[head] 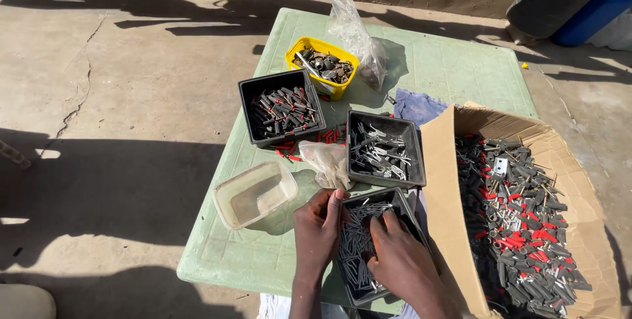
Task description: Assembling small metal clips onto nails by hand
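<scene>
Both hands work at the near black tray (385,202) of thin grey metal pins, at the table's front edge. On its left rim the left hand (318,228) curls, fingers bent and pinched together near the thumb; whether they grip a pin I cannot tell. Beside it the right hand (401,263) lies palm down inside the tray, fingers loosely spread and touching the pins, grasping nothing visible.

Further out, from left to right on the pale green table (250,260): an empty clear plastic tub (255,194), a black tray of dark plugs (282,108), a yellow tub of metal parts (322,65), a second tray of pins (385,149), then an open cardboard box (447,194) heaped with black and red plugs. Sunlit concrete floor (99,95) surrounds the table. Both forearms rise from the bottom edge, wrists angled inward.
</scene>
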